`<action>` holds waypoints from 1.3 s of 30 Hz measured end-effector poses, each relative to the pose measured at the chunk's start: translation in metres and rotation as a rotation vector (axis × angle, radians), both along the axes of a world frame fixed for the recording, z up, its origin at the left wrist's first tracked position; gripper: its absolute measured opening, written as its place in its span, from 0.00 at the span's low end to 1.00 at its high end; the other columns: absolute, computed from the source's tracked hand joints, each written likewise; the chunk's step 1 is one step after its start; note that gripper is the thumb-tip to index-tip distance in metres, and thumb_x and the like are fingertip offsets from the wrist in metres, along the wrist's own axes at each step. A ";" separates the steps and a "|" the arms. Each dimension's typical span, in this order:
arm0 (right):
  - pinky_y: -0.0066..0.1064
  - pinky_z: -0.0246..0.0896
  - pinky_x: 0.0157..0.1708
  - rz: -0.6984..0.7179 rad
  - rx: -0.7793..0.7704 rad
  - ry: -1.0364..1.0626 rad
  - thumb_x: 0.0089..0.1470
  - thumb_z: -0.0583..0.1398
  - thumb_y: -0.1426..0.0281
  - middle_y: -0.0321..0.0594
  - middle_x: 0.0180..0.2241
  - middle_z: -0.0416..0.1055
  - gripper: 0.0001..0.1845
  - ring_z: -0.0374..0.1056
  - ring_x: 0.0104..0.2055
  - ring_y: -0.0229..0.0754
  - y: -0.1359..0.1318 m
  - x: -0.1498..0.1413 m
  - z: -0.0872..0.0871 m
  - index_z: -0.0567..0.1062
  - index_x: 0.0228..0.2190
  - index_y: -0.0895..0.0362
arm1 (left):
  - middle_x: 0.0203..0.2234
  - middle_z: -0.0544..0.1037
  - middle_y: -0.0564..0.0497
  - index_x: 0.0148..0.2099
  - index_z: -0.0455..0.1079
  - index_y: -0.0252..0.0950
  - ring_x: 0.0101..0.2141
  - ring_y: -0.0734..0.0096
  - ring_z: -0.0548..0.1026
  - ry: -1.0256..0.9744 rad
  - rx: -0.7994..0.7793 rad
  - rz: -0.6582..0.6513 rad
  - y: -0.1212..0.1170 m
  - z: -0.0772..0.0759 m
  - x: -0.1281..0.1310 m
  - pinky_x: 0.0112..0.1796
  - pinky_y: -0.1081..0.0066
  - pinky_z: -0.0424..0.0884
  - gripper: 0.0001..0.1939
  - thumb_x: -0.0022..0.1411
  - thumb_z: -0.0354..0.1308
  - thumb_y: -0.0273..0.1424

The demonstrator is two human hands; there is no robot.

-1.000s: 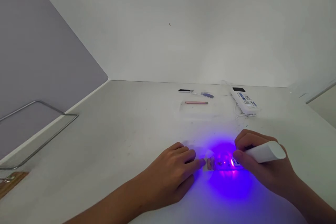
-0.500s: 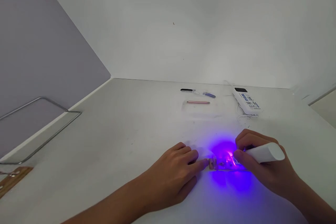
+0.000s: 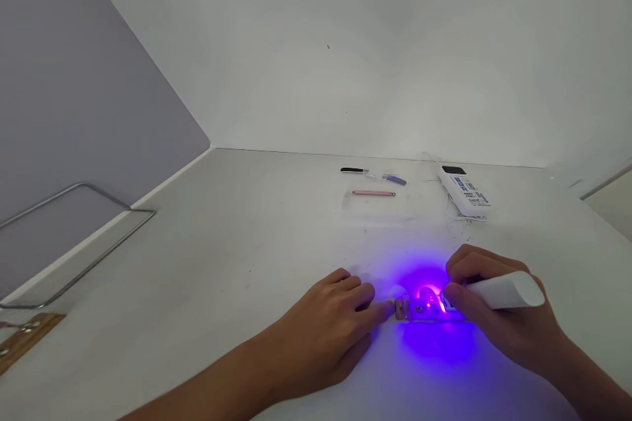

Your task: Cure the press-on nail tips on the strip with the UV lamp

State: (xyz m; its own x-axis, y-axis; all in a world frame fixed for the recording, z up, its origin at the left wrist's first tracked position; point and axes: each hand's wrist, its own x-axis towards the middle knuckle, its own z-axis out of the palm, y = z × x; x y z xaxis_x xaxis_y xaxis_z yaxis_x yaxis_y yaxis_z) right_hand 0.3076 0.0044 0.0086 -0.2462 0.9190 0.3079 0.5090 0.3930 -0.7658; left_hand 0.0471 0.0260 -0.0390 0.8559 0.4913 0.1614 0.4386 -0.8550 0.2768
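Note:
My right hand is closed around a white handheld UV lamp, which lies slanted with its lit end low and to the left. Violet light floods a small narrow strip on the white table. Several tiny shiny pieces sit along it, but the glare hides their kind, and the lamp and my fingers cover the strip's right end. My left hand rests on the table, index finger stretched out to touch the strip's left end, the other fingers loosely bent and holding nothing.
Behind my hands lie a pink pen-like stick, a black-handled tool and a purple-ended piece. A white labelled device with a cord is at back right. On the left are a metal wire frame and a wooden board.
My right hand and the lamp have shifted slightly to the right, and a bit more of the lit strip shows. My left hand stays at the strip's left end.

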 end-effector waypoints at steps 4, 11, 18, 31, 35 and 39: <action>0.28 0.58 0.20 -0.009 -0.018 0.022 0.61 0.62 0.68 0.33 0.22 0.66 0.15 0.61 0.21 0.36 -0.001 -0.002 -0.001 0.70 0.23 0.54 | 0.30 0.69 0.52 0.58 0.65 0.39 0.28 0.64 0.65 -0.001 -0.013 -0.004 0.000 0.001 0.000 0.36 0.63 0.62 0.19 0.69 0.46 0.21; 0.28 0.59 0.20 0.017 -0.013 0.008 0.62 0.62 0.67 0.35 0.23 0.68 0.14 0.63 0.22 0.37 -0.001 0.000 -0.001 0.71 0.24 0.54 | 0.31 0.69 0.52 0.57 0.66 0.39 0.28 0.64 0.66 0.002 -0.008 -0.002 0.000 0.000 -0.002 0.36 0.64 0.62 0.18 0.69 0.47 0.21; 0.28 0.58 0.21 0.011 -0.007 0.036 0.62 0.62 0.67 0.34 0.23 0.67 0.14 0.62 0.22 0.36 -0.002 0.000 -0.003 0.71 0.24 0.54 | 0.30 0.69 0.52 0.57 0.66 0.39 0.28 0.64 0.66 -0.010 0.000 -0.006 0.000 0.000 -0.002 0.36 0.64 0.62 0.19 0.68 0.46 0.20; 0.29 0.58 0.20 0.084 0.032 0.069 0.62 0.63 0.69 0.35 0.23 0.68 0.12 0.64 0.22 0.36 -0.001 -0.002 0.002 0.73 0.26 0.54 | 0.30 0.69 0.52 0.54 0.67 0.38 0.28 0.64 0.66 -0.012 -0.006 -0.003 0.002 -0.001 -0.003 0.36 0.64 0.62 0.16 0.69 0.45 0.21; 0.28 0.57 0.20 0.117 0.040 0.097 0.62 0.63 0.66 0.35 0.24 0.67 0.12 0.62 0.23 0.36 0.000 0.001 0.001 0.74 0.27 0.55 | 0.30 0.70 0.52 0.54 0.67 0.38 0.29 0.64 0.66 -0.006 -0.012 0.004 0.002 -0.002 -0.003 0.38 0.63 0.62 0.16 0.70 0.45 0.21; 0.27 0.56 0.19 0.136 0.031 0.073 0.63 0.62 0.63 0.34 0.24 0.67 0.14 0.61 0.22 0.35 0.001 0.002 0.002 0.73 0.27 0.55 | 0.30 0.69 0.52 0.53 0.67 0.38 0.29 0.64 0.66 -0.014 -0.024 0.002 0.002 -0.002 -0.004 0.37 0.64 0.62 0.16 0.69 0.45 0.21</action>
State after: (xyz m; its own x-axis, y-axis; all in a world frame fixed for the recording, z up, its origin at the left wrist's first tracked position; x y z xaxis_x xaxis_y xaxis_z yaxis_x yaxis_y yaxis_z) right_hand 0.3095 0.0053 0.0104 -0.3442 0.8683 0.3571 0.3929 0.4787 -0.7852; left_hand 0.0433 0.0276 -0.0410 0.8527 0.4967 0.1618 0.4358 -0.8472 0.3039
